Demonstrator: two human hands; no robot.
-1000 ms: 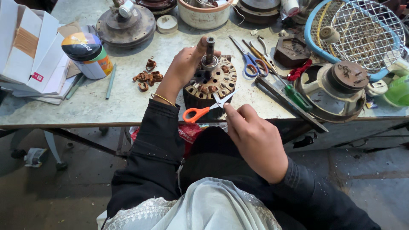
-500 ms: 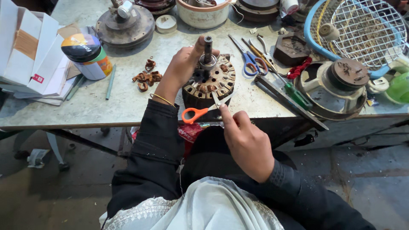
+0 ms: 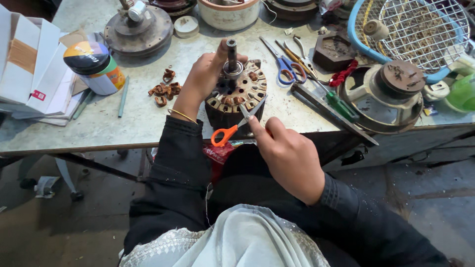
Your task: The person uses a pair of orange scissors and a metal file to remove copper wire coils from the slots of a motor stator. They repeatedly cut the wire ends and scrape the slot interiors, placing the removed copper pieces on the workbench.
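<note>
— Head view: where is the fan stator (image 3: 236,94)?

— Centre frame, at the table (image 3: 74,133) edge. The left hand (image 3: 205,74) is wrapped around it; the right hand (image 3: 287,153) pinches orange-handled scissors (image 3: 232,126), blades on the windings.

— Containers?

— A lidded tin (image 3: 94,66) upper left; a cream bowl (image 3: 228,12) at top, contents unclear.

Orange-handled scissors (image 3: 232,127), blue-handled scissors (image 3: 285,66), a green-handled screwdriver (image 3: 341,105), a blue-rimmed wire guard (image 3: 415,32), a grey-speckled table (image 3: 114,123).

- Blue-handled scissors (image 3: 286,66) lie on the surface (image 3: 99,128), beside pliers (image 3: 303,52).
- A green screwdriver (image 3: 340,105) lies near a round motor housing (image 3: 388,96).
- A tin (image 3: 94,66) stands by stacked boxes (image 3: 29,69).
- Copper wire scraps (image 3: 163,88) lie loose.
- A fan guard (image 3: 410,29) rests at the far corner.
</note>
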